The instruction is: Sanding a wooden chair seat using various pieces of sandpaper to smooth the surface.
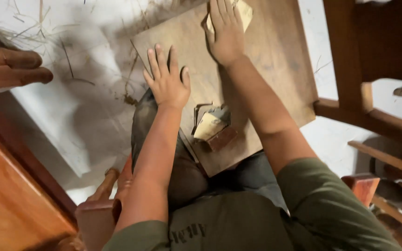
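step: looks like hand-sanding, mid-pass. The right hand (227, 32) lies flat, fingers stretched, pressing a sheet of sandpaper (244, 11) onto the wooden board (275, 60) up at 12 o'clock.
left hand: the left hand (166, 81) is spread wide and holds nothing, palm down on the board's left edge at about 10 o'clock, probably steadying it.
board: flat, pale brown, matte and dusty, squarish corners. It's resting tilted across the person's lap, no tabletop under it.
next move: I'd guess firm, even pressure along the grain while the other palm keeps the panel from sliding.
spare bits: near centre, at 6 o'clock from the working sheet, folded sandpaper scraps (210, 124) and a small reddish wood block (223, 138) sit on the board.
surroundings: dark wooden chair frame (373, 116) at 3 o'clock, dry straw (38, 23) on the pale floor at 10.
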